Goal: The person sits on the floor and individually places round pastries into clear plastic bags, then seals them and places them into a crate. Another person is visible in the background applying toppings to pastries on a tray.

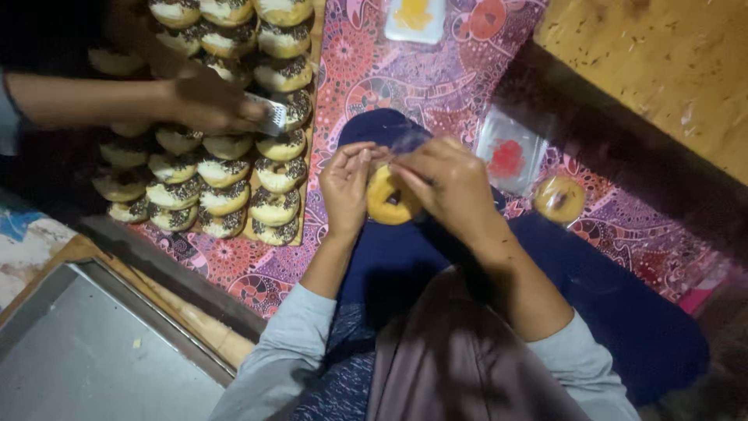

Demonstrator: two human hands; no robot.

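Hands (347,187) (446,183) cupped around doughnut (388,199)

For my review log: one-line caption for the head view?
Left hand and right hand hold a round golden doughnut in clear plastic.

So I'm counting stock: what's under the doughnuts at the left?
The doughnuts sit in rows on a wooden board; its middle is covered. Another person's hand hides some.

Dim warm light from above, patterned pink-and-purple mat (436,74) covering the floor, bare wooden boards (662,62) top right past a dark edge, grey metal sheet (86,351) in a wooden frame bottom left.
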